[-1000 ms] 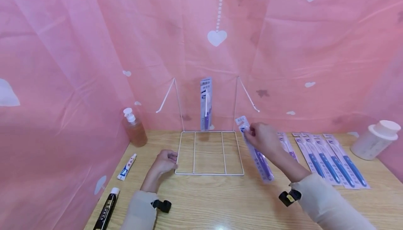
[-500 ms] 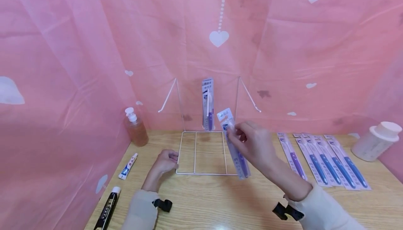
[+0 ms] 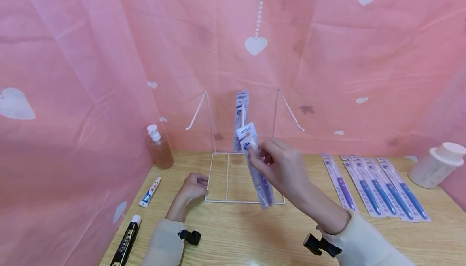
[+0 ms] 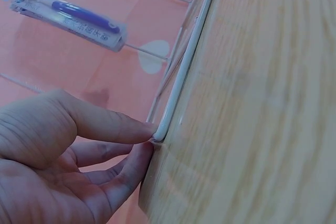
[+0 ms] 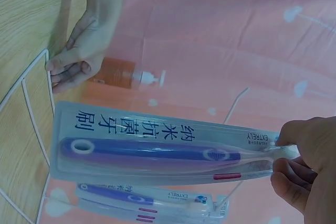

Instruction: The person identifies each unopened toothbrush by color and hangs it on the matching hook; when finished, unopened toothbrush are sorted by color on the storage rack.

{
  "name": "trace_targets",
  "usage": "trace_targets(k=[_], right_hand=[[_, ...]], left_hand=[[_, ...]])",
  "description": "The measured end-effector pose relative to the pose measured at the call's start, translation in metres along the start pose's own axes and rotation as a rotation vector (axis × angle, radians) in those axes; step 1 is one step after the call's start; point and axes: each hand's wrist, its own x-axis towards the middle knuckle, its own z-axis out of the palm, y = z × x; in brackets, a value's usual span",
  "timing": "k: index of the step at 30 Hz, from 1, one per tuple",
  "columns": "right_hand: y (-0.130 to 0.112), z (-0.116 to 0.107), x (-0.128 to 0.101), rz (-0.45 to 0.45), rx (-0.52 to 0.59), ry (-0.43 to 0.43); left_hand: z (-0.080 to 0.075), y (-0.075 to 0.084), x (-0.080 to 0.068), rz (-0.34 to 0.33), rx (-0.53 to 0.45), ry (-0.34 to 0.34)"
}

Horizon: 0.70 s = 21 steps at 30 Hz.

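Observation:
My right hand (image 3: 282,168) pinches a packaged purple toothbrush (image 5: 152,148) near the top of its pack, tilted in front of the white wire rack (image 3: 227,177). In the head view the pack's top end overlaps the rack's middle hook. On that hook hang packaged toothbrushes (image 3: 240,114), purple-handled, upright against the back. Low at the rack's front left corner, my left hand (image 3: 193,187) pinches the base wire (image 4: 176,90) between thumb and fingers. Both outer hooks of the rack, left (image 3: 196,110) and right (image 3: 291,110), hold nothing.
A packaged purple toothbrush (image 3: 340,185) and several blue ones (image 3: 371,189) lie at the right, beside a tilted white bottle (image 3: 433,167). On the left are a pump bottle (image 3: 160,148), a small toothpaste tube (image 3: 149,192) and a black tube (image 3: 125,241). Pink cloth hangs behind.
My right hand has carried the packaged purple toothbrush leftward from the right of the rack to the front of its middle hook. My left hand stays on the rack's corner.

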Motion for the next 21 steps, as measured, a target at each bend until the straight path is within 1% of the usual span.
trace_targets(k=[6, 11, 17, 21], right_hand=[[0.004, 0.009, 0.0, 0.038, 0.011, -0.016], [0.011, 0.018, 0.001, 0.072, -0.002, -0.032], [0.02, 0.028, 0.005, 0.154, 0.011, -0.077], [0.026, 0.037, 0.009, 0.199, -0.001, -0.081]], left_hand=[[0.0, -0.001, 0.001, -0.001, -0.007, -0.001], [0.0, -0.002, 0.001, -0.004, -0.007, -0.004], [0.0, -0.001, 0.0, 0.002, -0.014, -0.006], [0.0, 0.0, 0.0, -0.003, -0.02, -0.004]])
